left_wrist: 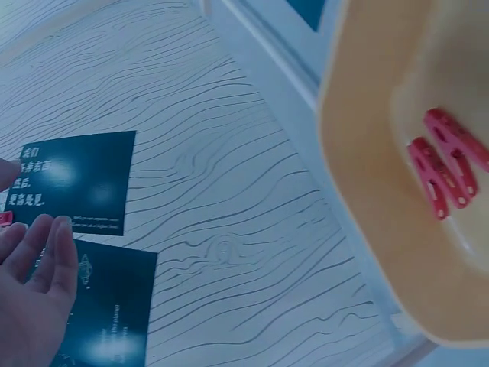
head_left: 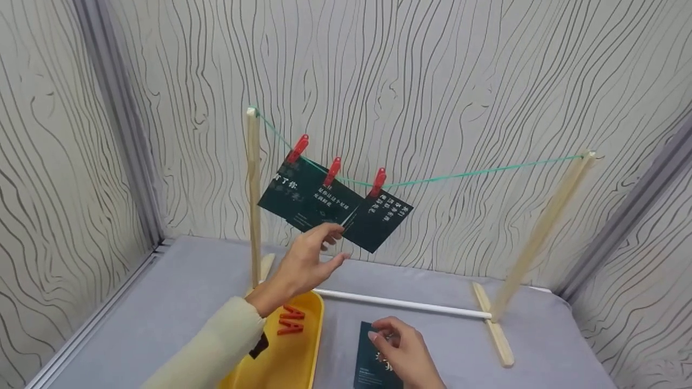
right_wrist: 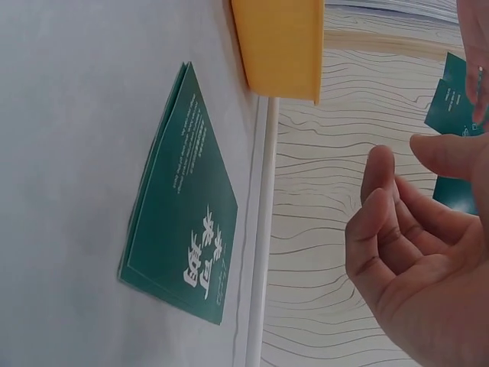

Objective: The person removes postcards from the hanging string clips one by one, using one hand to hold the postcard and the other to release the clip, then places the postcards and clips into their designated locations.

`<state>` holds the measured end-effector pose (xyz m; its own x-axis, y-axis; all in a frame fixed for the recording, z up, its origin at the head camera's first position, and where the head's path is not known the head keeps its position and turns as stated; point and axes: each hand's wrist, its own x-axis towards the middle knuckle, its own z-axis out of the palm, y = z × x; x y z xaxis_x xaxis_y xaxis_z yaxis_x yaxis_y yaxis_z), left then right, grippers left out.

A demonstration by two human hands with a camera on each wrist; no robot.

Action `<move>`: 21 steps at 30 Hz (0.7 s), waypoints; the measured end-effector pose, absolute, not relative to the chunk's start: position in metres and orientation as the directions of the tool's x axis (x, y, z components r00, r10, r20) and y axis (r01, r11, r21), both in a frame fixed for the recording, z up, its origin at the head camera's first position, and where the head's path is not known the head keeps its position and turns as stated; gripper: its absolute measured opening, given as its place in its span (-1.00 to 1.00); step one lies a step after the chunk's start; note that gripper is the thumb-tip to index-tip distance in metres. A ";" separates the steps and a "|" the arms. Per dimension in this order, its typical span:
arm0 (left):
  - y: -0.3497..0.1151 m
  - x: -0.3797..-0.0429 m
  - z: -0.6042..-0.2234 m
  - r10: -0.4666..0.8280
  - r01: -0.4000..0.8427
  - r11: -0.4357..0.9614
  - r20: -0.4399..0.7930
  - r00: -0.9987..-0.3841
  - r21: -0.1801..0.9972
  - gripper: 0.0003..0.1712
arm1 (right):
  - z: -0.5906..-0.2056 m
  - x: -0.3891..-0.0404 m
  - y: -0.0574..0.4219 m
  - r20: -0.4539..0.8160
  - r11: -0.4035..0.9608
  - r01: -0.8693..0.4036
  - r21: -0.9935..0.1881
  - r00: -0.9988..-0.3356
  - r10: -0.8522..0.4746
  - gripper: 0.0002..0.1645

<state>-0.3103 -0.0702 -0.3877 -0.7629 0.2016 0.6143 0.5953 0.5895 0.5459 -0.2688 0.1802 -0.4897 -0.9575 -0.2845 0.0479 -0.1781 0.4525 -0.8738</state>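
Note:
Dark green printed cards (head_left: 303, 189) hang from a green string (head_left: 486, 170), held by red clothespins (head_left: 333, 172). The rightmost card (head_left: 386, 221) hangs tilted under its own clothespin (head_left: 378, 182) and overlaps its neighbour. My left hand (head_left: 308, 262) is at the lower edges of the hanging cards, fingertips right by where two meet, thumb apart from the fingers. In the left wrist view its fingers (left_wrist: 61, 260) are loosely bent over the cards. My right hand (head_left: 408, 348), fingers loosely curled with nothing between them, hovers over a small stack of green cards (right_wrist: 179, 206) on the table.
A yellow tray (head_left: 316, 346) with red clothespins (head_left: 292, 319) stands below my left forearm. Two wooden posts (head_left: 253, 200) hold the string, with a white rod (head_left: 400, 302) joining them low down. A wood-grain patterned wall (head_left: 432, 81) rises behind.

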 end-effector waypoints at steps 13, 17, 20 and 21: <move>-0.059 -0.322 -0.354 0.192 0.662 0.552 0.695 -0.693 0.508 -0.51 | -0.475 -0.278 0.171 0.157 0.428 -0.262 -0.865 -0.951 -0.265 -0.62; -0.058 -0.323 -0.345 0.197 0.675 0.553 0.710 -0.676 0.489 -0.52 | -0.471 -0.280 0.171 0.168 0.431 -0.274 -0.860 -0.949 -0.267 -0.63; -0.060 -0.324 -0.339 0.207 0.685 0.574 0.730 -0.652 0.449 -0.54 | -0.472 -0.280 0.171 0.167 0.422 -0.274 -0.864 -0.947 -0.274 -0.64; -0.060 -0.324 -0.337 0.208 0.685 0.583 0.735 -0.645 0.436 -0.55 | -0.472 -0.280 0.171 0.166 0.419 -0.273 -0.866 -0.947 -0.275 -0.64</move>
